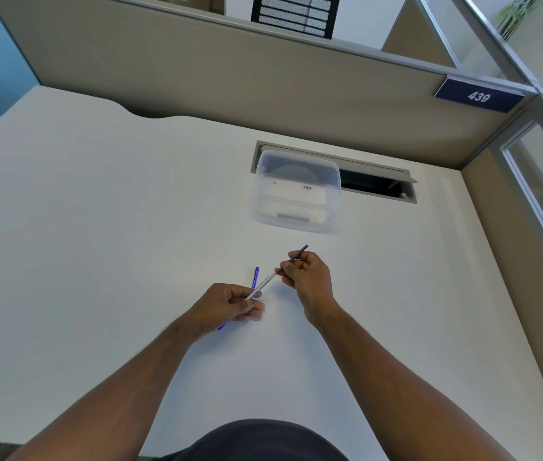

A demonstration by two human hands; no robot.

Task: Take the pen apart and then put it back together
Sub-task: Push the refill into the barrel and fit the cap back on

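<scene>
Two bare hands hold a slim white pen barrel (pixel 264 283) just above a white desk (pixel 97 227). The left hand (pixel 226 306) pinches its lower end, fingers closed, with a blue pen piece (pixel 255 277) tucked alongside. The right hand (pixel 308 274) is closed on a thin dark refill (pixel 298 254) at the barrel's upper end. Beyond sits a clear plastic lidded box (pixel 296 191).

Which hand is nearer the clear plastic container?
Right. The right hand is just below the clear plastic container, gripping the dark ink refill. The left hand sits lower and further left, holding the white pen barrel and the blue cap.
</scene>
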